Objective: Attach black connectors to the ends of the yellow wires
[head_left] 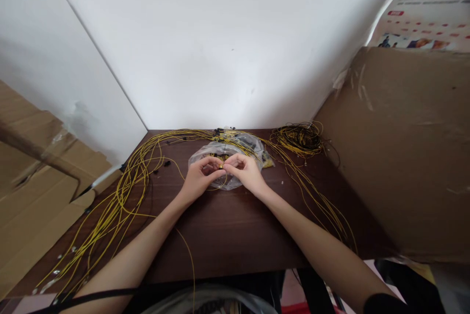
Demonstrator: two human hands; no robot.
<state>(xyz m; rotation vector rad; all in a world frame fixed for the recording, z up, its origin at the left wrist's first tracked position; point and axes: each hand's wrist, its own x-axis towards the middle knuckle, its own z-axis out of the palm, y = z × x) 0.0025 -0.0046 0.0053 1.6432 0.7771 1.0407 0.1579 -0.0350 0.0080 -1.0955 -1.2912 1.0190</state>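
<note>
Above a clear plastic bag (235, 185) in the middle of the table, my two hands meet at the fingertips. Thumb and fingers of my left hand (203, 173) pinch a small black and yellow piece (221, 168), too small to name. My right hand (245, 171) is closed on the same piece from the other side. A thin yellow wire (191, 250) runs below my left forearm and down over the table edge. Inside the bag lie small dark and yellow parts, partly hidden by my fingers.
Long yellow wires (125, 187) spread along the left side; more wires (316, 196) run down the right. A coil of black and yellow wire (299, 139) rests at the back right. Cardboard (44, 177) stands left, a large carton (411, 147) right, a white panel (220, 50) behind.
</note>
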